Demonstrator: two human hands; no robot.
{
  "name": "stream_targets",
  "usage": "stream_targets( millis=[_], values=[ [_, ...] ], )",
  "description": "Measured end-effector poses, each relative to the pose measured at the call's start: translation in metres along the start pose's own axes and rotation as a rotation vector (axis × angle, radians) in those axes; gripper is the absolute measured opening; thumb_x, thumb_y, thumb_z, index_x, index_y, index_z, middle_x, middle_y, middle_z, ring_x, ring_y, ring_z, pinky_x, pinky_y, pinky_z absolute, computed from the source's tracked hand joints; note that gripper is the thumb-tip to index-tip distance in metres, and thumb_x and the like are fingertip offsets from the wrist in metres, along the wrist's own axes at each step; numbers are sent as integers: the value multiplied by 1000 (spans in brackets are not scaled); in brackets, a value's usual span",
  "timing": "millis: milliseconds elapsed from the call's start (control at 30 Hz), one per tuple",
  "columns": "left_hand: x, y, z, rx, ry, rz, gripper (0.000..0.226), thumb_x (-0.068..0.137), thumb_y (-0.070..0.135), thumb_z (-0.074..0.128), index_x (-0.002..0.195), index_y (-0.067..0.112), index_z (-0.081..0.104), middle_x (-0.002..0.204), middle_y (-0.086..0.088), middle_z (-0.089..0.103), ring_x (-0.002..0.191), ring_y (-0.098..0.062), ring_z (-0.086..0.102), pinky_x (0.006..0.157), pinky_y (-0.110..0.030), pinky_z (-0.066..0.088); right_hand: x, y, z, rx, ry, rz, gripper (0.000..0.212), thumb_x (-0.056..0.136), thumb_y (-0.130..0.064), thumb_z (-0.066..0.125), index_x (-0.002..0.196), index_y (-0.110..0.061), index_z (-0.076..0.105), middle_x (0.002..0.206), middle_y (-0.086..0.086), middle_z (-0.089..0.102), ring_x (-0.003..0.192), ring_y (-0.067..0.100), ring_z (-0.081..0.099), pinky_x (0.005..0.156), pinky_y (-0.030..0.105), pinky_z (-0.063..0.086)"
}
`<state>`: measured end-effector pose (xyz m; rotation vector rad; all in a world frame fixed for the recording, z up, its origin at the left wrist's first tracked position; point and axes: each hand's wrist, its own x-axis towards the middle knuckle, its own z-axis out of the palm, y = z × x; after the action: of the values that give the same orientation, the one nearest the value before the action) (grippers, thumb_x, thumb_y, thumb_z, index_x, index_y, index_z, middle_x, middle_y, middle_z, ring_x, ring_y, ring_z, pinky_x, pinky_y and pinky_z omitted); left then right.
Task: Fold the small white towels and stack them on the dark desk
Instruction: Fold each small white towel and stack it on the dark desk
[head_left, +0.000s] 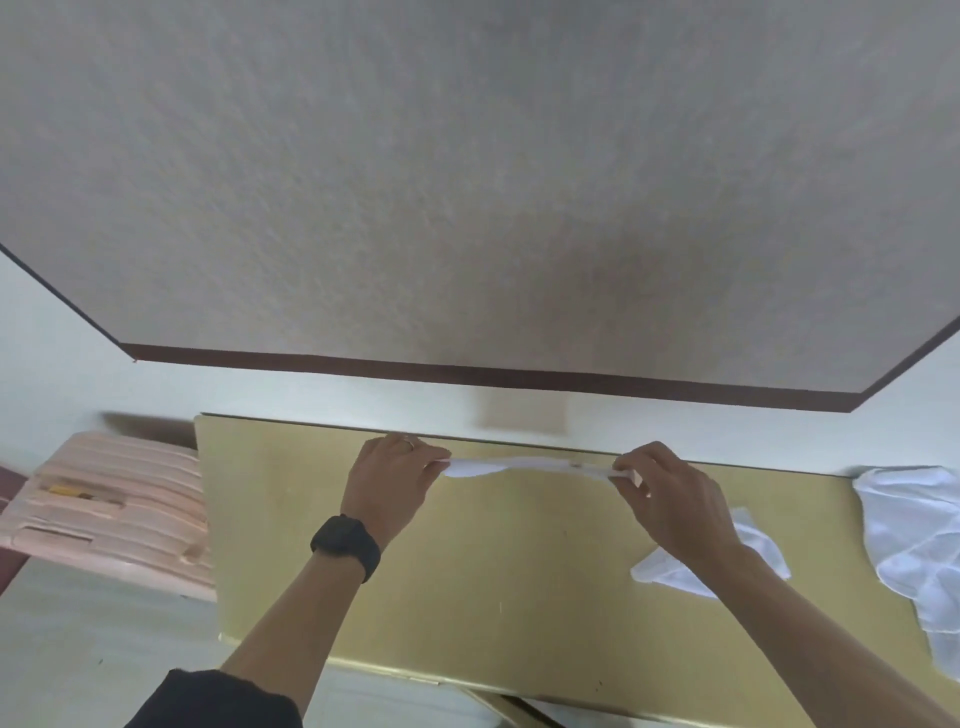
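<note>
Forearms reach over the desk. Left hand and right hand pinch opposite ends of a white towel, stretched between them.

**White cloth on olive gold**

The bench is plain olive gold. The towel at its far edge is plain white, as are the towel heap and the small towel. The watch and sleeve are black. The ribbed plastic piece is pale pink. The wall is mottled grey-beige, edged by a dark brown band.
</note>
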<state>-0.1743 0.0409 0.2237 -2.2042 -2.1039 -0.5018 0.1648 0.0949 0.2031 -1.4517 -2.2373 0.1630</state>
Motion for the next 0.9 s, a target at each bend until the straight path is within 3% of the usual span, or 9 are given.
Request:
stream_targets(
  millis=[100, 200, 267, 400, 467, 567, 700, 833, 900],
  values=[
    [-33, -9, 30, 40, -93, 32, 33, 88, 40, 46, 85, 33, 78, 77, 14, 71, 77, -16, 66, 79, -26, 40, -36, 6, 34, 45, -73, 10, 18, 77, -21, 82, 85, -21, 66, 89, -10, 63, 57, 16, 63, 44, 28, 49],
    [-78, -12, 67, 14, -207, 44, 6, 77, 29, 79, 81, 34, 78, 75, 13, 71, 73, -18, 66, 77, -27, 35, -84, 11, 69, 34, -225, 22, 21, 74, -20, 85, 85, -19, 67, 89, -8, 63, 60, 18, 65, 42, 30, 49],
    [-113, -10, 92, -14, -337, 15, 25, 62, 27, 94, 78, 35, 78, 73, 15, 70, 72, -16, 66, 76, -27, 38, -119, 14, 90, 17, -351, 65, 20, 73, -23, 86, 83, -21, 69, 88, -9, 64, 63, 17, 66, 45, 31, 51],
    [-177, -3, 125, -70, -550, -27, 30, 53, 31, 97, 74, 39, 77, 72, 19, 68, 70, -11, 65, 71, -22, 47, -183, 12, 111, -39, -628, 168, 14, 84, -34, 75, 87, -23, 68, 90, -10, 61, 75, 18, 66, 58, 27, 46],
    [-194, 1, 129, -85, -633, -50, 23, 66, 32, 91, 83, 40, 78, 82, 18, 70, 81, -12, 67, 74, -24, 50, -202, 10, 113, -10, -754, 218, 16, 90, -37, 66, 94, -22, 65, 93, -9, 57, 82, 21, 65, 65, 26, 43],
    [-199, 8, 128, -174, -777, -133, 22, 98, 38, 57, 115, 35, 71, 115, 15, 67, 115, -12, 57, 94, -27, 40, -207, 8, 111, 97, -872, 318, 19, 90, -43, 64, 93, -25, 66, 86, -16, 52, 81, 14, 60, 69, 25, 47],
    [-173, 2, 133, -460, -827, -452, 12, 94, 39, 60, 99, 38, 71, 102, 17, 70, 98, -6, 64, 80, -22, 46, -182, 16, 111, 279, -844, 542, 10, 86, -41, 71, 90, -32, 72, 83, -15, 65, 79, 5, 61, 71, 22, 46],
    [-132, -8, 152, -712, -658, -704, 7, 87, 39, 72, 90, 33, 72, 85, 14, 73, 84, 2, 65, 66, -9, 42, -146, 23, 121, 461, -641, 765, 5, 89, -37, 71, 90, -41, 68, 87, -19, 68, 83, -5, 59, 68, 13, 39],
    [-114, -12, 164, -761, -579, -773, 12, 86, 39, 74, 93, 29, 73, 86, 13, 73, 83, 4, 65, 65, -7, 40, -134, 29, 135, 537, -538, 855, 3, 90, -35, 70, 92, -37, 68, 88, -17, 68, 84, -1, 62, 72, 17, 44]
  ],
)
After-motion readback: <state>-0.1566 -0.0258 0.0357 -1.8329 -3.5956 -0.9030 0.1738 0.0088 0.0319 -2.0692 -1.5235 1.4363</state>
